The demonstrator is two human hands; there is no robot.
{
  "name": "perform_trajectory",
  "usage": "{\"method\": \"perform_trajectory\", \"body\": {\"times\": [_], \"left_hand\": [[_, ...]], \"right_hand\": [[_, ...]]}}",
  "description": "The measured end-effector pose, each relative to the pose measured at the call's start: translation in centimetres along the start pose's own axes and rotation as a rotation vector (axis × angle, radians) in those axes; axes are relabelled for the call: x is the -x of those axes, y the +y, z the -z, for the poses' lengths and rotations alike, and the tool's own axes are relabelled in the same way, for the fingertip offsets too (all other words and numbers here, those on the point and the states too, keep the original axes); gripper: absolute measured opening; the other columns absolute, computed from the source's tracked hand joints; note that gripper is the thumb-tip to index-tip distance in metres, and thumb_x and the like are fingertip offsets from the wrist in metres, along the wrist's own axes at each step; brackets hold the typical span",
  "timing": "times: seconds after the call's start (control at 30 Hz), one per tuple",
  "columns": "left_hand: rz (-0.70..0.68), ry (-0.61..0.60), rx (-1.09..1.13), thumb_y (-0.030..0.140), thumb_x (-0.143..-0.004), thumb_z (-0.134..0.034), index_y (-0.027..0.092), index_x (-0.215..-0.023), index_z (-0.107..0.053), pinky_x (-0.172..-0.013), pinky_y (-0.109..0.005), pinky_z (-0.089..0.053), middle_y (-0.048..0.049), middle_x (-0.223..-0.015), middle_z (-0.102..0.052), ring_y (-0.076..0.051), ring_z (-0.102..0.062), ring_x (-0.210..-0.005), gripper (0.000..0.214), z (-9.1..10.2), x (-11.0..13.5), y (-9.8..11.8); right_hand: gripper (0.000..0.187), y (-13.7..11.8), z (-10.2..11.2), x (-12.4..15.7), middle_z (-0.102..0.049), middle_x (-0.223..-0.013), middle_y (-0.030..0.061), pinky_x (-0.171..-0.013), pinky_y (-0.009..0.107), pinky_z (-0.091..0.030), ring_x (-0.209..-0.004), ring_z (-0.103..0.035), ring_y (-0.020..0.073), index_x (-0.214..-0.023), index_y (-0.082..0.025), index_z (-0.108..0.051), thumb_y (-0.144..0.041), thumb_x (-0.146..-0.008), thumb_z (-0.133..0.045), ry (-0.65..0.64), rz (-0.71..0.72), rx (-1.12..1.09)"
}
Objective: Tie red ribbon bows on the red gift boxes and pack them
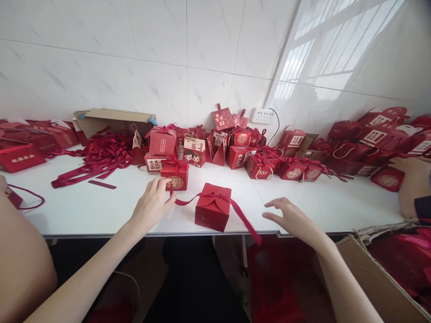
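A red gift box with a scalloped flap stands near the front edge of the white table. A red ribbon is tied on its top; one tail runs left, the other hangs over the table edge to the right. My left hand pinches the end of the left tail. My right hand hovers to the right of the box, fingers spread and holding nothing.
Finished red boxes and gift bags line the back by the tiled wall. Loose ribbons lie left near a cardboard box. Other people's arms show at far left and far right. A carton sits lower right.
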State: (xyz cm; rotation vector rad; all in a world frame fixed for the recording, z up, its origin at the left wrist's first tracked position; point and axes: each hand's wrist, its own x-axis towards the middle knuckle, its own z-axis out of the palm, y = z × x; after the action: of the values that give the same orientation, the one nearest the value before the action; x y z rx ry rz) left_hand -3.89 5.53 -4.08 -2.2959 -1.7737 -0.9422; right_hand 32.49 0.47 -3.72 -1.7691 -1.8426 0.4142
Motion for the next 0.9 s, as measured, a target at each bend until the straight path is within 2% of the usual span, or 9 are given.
{"method": "perform_trajectory", "body": {"times": [0.03,0.1,0.2,0.27,0.33,0.4,0.5,0.7,0.9], "left_hand": [[-0.052,-0.002,0.085,0.036,-0.081,-0.045,0.018,-0.107,-0.054,-0.086,-0.036,-0.042,-0.0136,-0.111,-0.059,-0.029,-0.054,-0.107,0.032,0.0,-0.4,0.7],[-0.099,-0.166,0.301,0.038,-0.083,-0.044,0.020,-0.105,-0.056,-0.091,-0.036,-0.040,-0.0100,-0.110,-0.060,-0.027,-0.053,-0.107,0.032,-0.1,-1.3,2.0],[0.018,-0.505,0.622,0.047,-0.083,-0.046,0.019,-0.085,-0.061,-0.075,-0.030,-0.044,-0.0041,-0.086,-0.063,-0.021,-0.058,-0.082,0.032,-1.0,-2.3,2.9],[0.128,-0.636,0.846,0.053,-0.080,-0.050,0.018,-0.074,-0.060,-0.063,-0.026,-0.042,-0.0023,-0.075,-0.061,-0.016,-0.056,-0.068,0.038,-1.8,-2.6,3.0],[0.213,-0.706,1.084,0.055,-0.074,-0.058,0.016,-0.067,-0.058,-0.057,-0.024,-0.039,-0.0010,-0.067,-0.058,-0.013,-0.052,-0.060,0.039,-2.4,-2.5,3.0],[0.277,-0.758,1.273,0.052,-0.069,-0.066,0.016,-0.062,-0.053,-0.054,-0.023,-0.037,0.0018,-0.058,-0.051,-0.010,-0.047,-0.053,0.039,-2.7,-2.1,3.1],[0.339,-0.819,1.398,0.047,-0.069,-0.069,0.016,-0.058,-0.047,-0.051,-0.022,-0.035,0.0056,-0.050,-0.041,-0.008,-0.042,-0.048,0.040,-2.5,-1.4,3.3],[0.350,-0.850,1.344,0.045,-0.071,-0.068,0.017,-0.059,-0.041,-0.047,-0.021,-0.028,0.0031,-0.052,-0.048,-0.009,-0.047,-0.050,0.041,-2.7,-1.0,2.5],[0.316,-0.826,1.304,0.051,-0.069,-0.067,0.018,-0.059,-0.037,-0.045,-0.022,-0.021,0.0043,-0.048,-0.046,-0.008,-0.042,-0.046,0.045,-3.6,-0.6,1.8]], "right_hand": [[0.029,-0.8,-0.6,-0.5,-0.065,-0.098,0.0105,-0.079,0.038,-0.046,-0.087,-0.062,0.0257,-0.086,-0.022,-0.069,-0.048,-0.075,-0.060,0.019,0.044,-0.044],[0.034,-2.6,-2.0,-1.6,-0.066,-0.092,0.0088,-0.078,0.037,-0.046,-0.086,-0.062,0.0239,-0.083,-0.020,-0.068,-0.050,-0.082,-0.051,-0.036,0.119,-0.191],[0.046,-5.0,-4.1,-2.9,-0.067,-0.080,0.0056,-0.072,0.034,-0.048,-0.078,-0.061,0.0212,-0.076,-0.018,-0.067,-0.060,-0.081,-0.050,-0.252,0.127,-0.445],[0.051,-5.9,-5.2,-3.3,-0.066,-0.080,0.0054,-0.072,0.033,-0.048,-0.077,-0.061,0.0196,-0.078,-0.016,-0.066,-0.064,-0.079,-0.049,-0.412,0.043,-0.633],[0.050,-6.1,-5.9,-3.4,-0.065,-0.081,0.0053,-0.075,0.032,-0.047,-0.078,-0.060,0.0175,-0.081,-0.015,-0.065,-0.063,-0.079,-0.052,-0.523,-0.059,-0.842],[0.043,-5.9,-6.2,-3.5,-0.061,-0.071,0.0019,-0.072,0.028,-0.046,-0.069,-0.057,0.0138,-0.073,-0.014,-0.062,-0.057,-0.076,-0.060,-0.555,-0.129,-1.023],[0.043,-5.5,-6.2,-3.6,-0.049,-0.055,-0.0044,-0.060,0.025,-0.041,-0.053,-0.048,0.0089,-0.057,-0.016,-0.050,-0.051,-0.068,-0.072,-0.546,-0.148,-1.144],[0.044,-4.7,-5.2,-4.0,-0.043,-0.050,-0.0080,-0.054,0.024,-0.036,-0.047,-0.040,0.0066,-0.061,-0.016,-0.053,-0.051,-0.057,-0.079,-0.558,-0.126,-1.030],[0.044,-3.9,-5.4,-4.4,-0.038,-0.052,-0.0088,-0.054,0.024,-0.035,-0.048,-0.037,0.0062,-0.060,-0.015,-0.056,-0.053,-0.056,-0.078,-0.503,-0.086,-0.905]]}}
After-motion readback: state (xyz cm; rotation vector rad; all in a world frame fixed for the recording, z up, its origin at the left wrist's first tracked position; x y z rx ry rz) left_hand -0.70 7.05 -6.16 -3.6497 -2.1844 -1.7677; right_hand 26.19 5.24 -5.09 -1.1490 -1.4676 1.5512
